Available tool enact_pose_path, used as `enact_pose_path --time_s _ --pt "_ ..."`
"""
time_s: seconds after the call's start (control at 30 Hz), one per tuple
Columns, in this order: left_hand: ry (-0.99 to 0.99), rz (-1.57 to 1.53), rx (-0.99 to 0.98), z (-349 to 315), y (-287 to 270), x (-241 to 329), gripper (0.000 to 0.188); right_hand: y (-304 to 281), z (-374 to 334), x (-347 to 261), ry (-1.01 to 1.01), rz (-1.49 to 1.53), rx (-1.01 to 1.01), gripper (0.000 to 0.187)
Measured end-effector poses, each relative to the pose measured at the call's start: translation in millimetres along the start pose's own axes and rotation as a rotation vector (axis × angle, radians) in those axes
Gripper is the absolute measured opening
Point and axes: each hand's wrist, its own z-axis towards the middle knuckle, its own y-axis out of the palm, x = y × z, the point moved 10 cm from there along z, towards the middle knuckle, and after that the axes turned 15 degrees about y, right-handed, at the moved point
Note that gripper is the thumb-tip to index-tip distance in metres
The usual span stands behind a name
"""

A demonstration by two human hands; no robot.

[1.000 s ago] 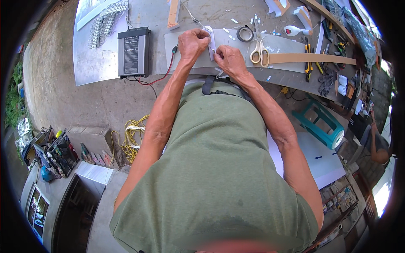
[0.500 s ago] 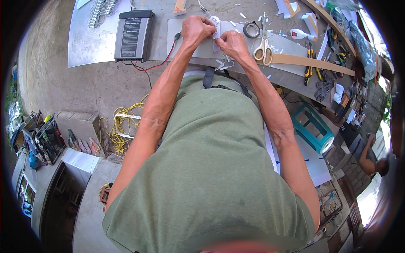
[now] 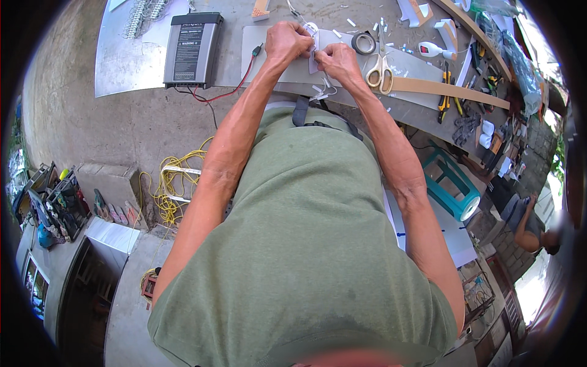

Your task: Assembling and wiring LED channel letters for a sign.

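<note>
With left hand and right hand, pinching narrowly at a white piece left of the scissors; cannot tell exactly what is held; beside the scissors, a tape roll.

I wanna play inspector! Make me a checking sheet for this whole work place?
Surface: flat grey worktable, strewn with small white bits.
Job's things: flat white oblong piece, partly hidden.
Clutter: cream-handled metal scissors, round black tape roll, white plastic bottle.
Hands: left hand and right hand, fingertips at the piece; exact grip unclear.
Cables: thin red cable by dark grey rectangular box; tangled yellow cord on the ground.
Surroundings: teal plastic stool and another person, right.
</note>
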Motion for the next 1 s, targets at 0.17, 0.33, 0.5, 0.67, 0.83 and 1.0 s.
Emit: enact_pose_path --time_s 0.17,0.33,0.5,0.67,0.83,1.0 --pt "-0.006 -0.083 -0.016 -4.1 0.8 4.8 0.022 -6.2 -5.2 0.6 0.022 0.038 0.015 0.033" --pt "0.059 0.049 0.019 -6.7 -0.7 13.1 0.021 -4.0 -5.1 5.3 0.052 0.087 0.026 0.033" --pt "0.139 0.081 0.081 -7.6 -4.7 13.5 0.023 -2.2 -7.6 2.6 0.041 0.107 0.018 0.032" --pt "0.164 0.037 0.077 -9.7 -2.7 19.1 0.020 -0.9 0.2 9.9 0.075 0.140 0.024 0.031" --pt "0.195 0.076 0.095 -11.2 -3.6 18.6 0.019 1.4 -2.9 9.5 0.118 0.192 -0.023 0.032" --pt "0.218 0.109 0.107 -11.5 -2.2 14.9 0.018 1.6 -7.4 6.8 0.117 0.227 -0.048 0.031"
